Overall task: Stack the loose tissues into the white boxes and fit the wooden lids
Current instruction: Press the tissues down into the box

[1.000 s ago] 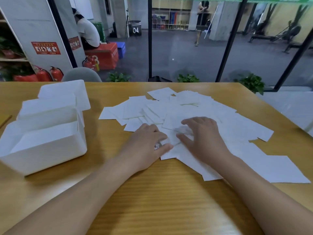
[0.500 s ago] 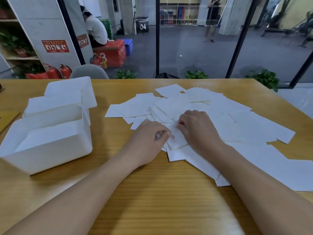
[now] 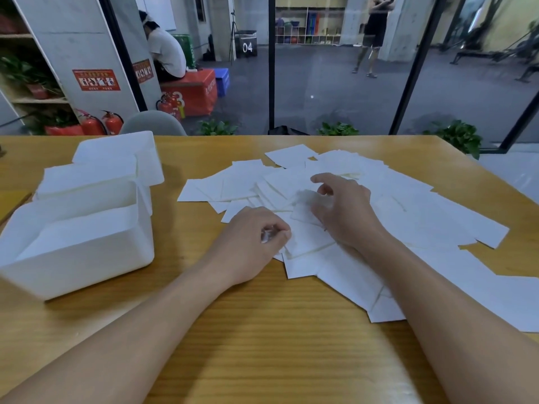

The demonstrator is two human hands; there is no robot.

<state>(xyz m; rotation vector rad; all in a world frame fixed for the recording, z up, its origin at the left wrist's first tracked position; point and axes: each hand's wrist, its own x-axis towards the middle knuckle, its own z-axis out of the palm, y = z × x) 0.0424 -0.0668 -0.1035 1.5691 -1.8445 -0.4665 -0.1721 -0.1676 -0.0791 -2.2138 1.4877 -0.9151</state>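
Observation:
Several loose white tissues [image 3: 408, 211] lie scattered over the right half of the wooden table [image 3: 262, 345]. My left hand [image 3: 253, 243] rests at the pile's near-left edge, fingers curled, pinching the edge of a tissue. My right hand [image 3: 341, 208] hovers over the middle of the pile with its fingers curled round a lifted, blurred tissue [image 3: 309, 199]. Three white boxes stand in a row on the left: the nearest [image 3: 87, 258] open, the middle one [image 3: 87, 182] filled with tissues, the farthest [image 3: 116, 153] behind it. No wooden lid is clearly in view.
A wooden piece [image 3: 11, 199] shows at the table's left edge. A grey chair back [image 3: 151, 123] stands beyond the far edge. Behind glass, one person sits on a red box and another stands further off.
My right hand has lifted off the pile and moved away from me, raising a tissue. My left hand has curled tighter at the pile's edge. The camera has tilted slightly.

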